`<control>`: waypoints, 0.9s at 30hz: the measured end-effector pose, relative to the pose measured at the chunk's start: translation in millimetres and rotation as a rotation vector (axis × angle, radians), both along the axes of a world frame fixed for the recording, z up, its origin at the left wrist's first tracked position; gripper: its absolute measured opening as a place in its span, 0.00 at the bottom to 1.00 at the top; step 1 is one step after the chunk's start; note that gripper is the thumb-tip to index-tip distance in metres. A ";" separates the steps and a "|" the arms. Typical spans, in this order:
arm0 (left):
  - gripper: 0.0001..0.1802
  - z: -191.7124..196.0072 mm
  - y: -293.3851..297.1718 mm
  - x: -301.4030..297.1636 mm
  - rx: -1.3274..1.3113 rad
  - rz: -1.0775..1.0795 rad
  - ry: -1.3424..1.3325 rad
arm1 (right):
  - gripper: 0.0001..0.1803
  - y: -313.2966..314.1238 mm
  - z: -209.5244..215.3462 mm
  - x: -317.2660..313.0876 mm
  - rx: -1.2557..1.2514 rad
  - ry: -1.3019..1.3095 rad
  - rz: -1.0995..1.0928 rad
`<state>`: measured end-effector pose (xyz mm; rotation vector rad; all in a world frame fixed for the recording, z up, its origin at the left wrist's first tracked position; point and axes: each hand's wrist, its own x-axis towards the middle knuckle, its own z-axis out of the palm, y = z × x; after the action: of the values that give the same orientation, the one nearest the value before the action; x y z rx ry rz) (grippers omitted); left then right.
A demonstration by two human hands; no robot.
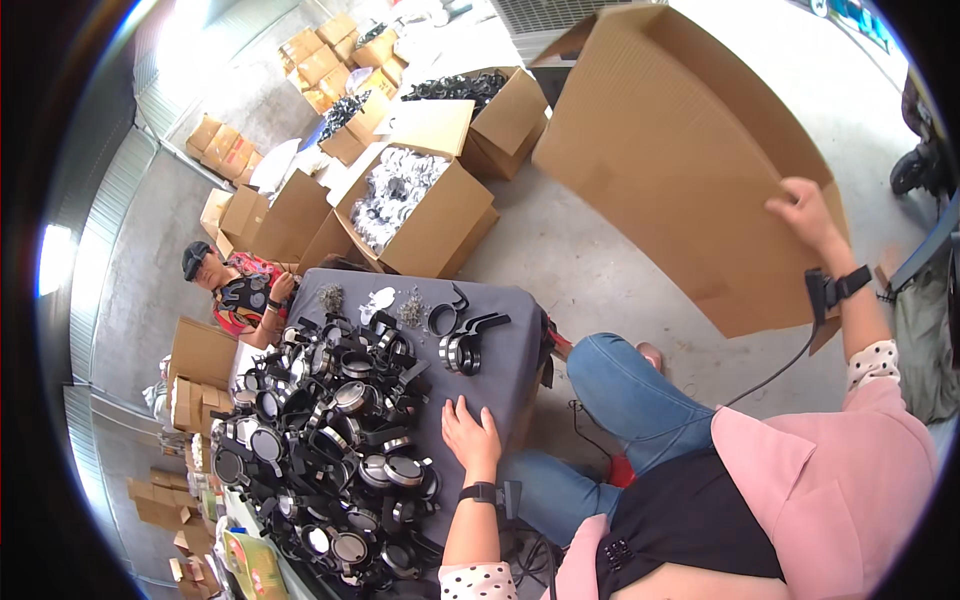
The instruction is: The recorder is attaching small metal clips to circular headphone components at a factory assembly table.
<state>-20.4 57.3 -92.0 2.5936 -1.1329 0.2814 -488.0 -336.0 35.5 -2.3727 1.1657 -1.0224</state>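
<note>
two hands apart: left hand flat, unclenched, on grey table beside heaped headphones; right hand gripping big cardboard box edge on floor. seemingly dragging box in; needs a firm pull closer.

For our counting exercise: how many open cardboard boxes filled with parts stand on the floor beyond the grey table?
3: one nearest the table, one behind it to the right, one further left. Others may be hidden.

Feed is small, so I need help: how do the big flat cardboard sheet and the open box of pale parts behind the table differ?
The sheet is flattened, empty and tilted, held at its edge by the right hand; the box stands on the floor untouched, flaps open and full of pale parts. The sheet looks much larger. Both are brown corrugated cardboard.
</note>
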 end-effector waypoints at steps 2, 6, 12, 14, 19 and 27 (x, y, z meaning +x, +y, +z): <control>0.29 -4.1 0.1 0.7 -0.003 -0.010 -0.008 | 0.15 -7.0 31.6 -24.2 0.131 -0.115 -0.067; 0.29 -4.5 -1.0 -3.8 -0.013 -0.022 0.000 | 0.16 -11.6 70.7 -77.3 0.259 -0.362 -0.075; 0.29 -2.1 0.8 -3.3 0.020 0.006 0.002 | 0.17 -15.9 91.4 -128.0 0.276 -0.449 -0.204; 0.30 0.7 -9.1 -6.2 0.016 -0.019 0.024 | 0.16 -30.1 89.2 -167.5 0.292 -0.348 -0.311; 0.31 1.6 -6.3 2.1 0.030 -0.016 0.016 | 0.18 -82.2 41.5 -158.8 0.309 -0.077 -0.451; 0.32 2.5 -2.1 2.3 0.043 0.004 0.019 | 0.12 -251.5 -174.0 -113.8 0.144 0.412 -0.515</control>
<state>-18.0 55.2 -89.5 2.6299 -1.1398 0.2357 -601.8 -587.5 -138.5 -2.2781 1.9987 -0.5514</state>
